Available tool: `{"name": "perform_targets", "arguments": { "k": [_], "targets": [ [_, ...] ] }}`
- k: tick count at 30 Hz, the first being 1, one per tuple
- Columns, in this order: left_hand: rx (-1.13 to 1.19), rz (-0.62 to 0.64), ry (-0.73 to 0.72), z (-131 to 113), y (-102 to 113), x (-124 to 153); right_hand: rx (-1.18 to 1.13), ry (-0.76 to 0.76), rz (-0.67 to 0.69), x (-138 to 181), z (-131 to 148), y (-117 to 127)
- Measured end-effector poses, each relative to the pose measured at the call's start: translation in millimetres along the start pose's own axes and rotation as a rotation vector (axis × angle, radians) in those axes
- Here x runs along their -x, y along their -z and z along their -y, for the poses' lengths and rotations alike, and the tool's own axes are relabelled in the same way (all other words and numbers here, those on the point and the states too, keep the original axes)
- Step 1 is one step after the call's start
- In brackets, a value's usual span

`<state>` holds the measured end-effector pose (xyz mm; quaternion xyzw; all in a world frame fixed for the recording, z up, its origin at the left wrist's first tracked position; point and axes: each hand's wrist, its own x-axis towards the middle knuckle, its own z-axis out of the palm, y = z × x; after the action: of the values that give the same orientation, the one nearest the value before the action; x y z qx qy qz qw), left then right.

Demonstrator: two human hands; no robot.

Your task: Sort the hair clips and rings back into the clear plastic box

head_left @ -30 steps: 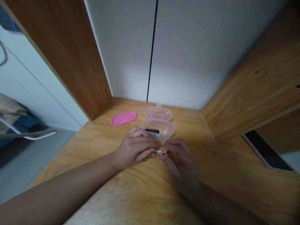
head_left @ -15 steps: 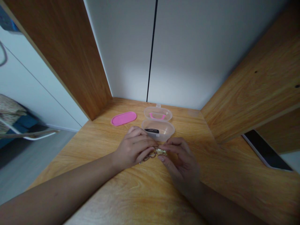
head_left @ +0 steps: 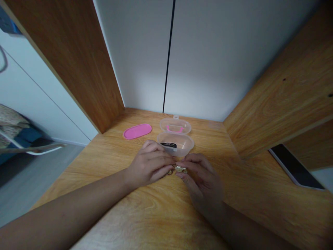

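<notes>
Handling, gold piece: both hands at the small gold-coloured piece [head_left: 180, 169]; exact form too small and half covered.
Gold piece, place: middle of the surface [head_left: 145, 215], in front of the open clear box [head_left: 186, 147], well apart from back and left edges; resting or lifted, can't tell.
Gold piece, good handling: looks slight and slippery, so a light tip pinch should do; steady one end, work the other in small moves, low over the surface in case it drops. Thumbs off the middle would leave it visible.
Right hand [head_left: 204, 180]: thumb and index nearly closed, narrow gap, gold piece pinched between them; other fingers bent.
Left hand [head_left: 149, 165]: fingers curled, close together, palm down; tips at the gold piece's left end, by a ring-like gold bit [head_left: 170, 172]. Undersides hidden, can't tell if they grip.
Clear box: toward back edge, hinged open; black clip [head_left: 169, 145] lying inside the front half, left part; pink handle [head_left: 175, 130] shows at the back half.
Pink oval piece [head_left: 137, 132]: flat, near back-left corner, left of box, apart from it.
Phone [head_left: 295, 166]: dark side up, toward right edge, well apart from right hand.
</notes>
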<state>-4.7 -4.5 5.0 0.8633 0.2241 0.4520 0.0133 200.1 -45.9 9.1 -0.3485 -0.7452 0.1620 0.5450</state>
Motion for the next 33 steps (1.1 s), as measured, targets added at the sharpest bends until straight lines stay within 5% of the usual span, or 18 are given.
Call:
{"name": "perform_targets", "arguments": {
  "k": [16, 33],
  "targets": [
    [0.022, 0.005, 0.034, -2.0, -0.3, -3.5, -0.244, -0.273, -0.016, 0.7, -10.6, -0.9],
    [0.02, 0.033, 0.021, 0.2, -0.9, -1.6, -0.396, -0.383, -0.055, -0.5, -11.2, -3.9]
  ]
}}
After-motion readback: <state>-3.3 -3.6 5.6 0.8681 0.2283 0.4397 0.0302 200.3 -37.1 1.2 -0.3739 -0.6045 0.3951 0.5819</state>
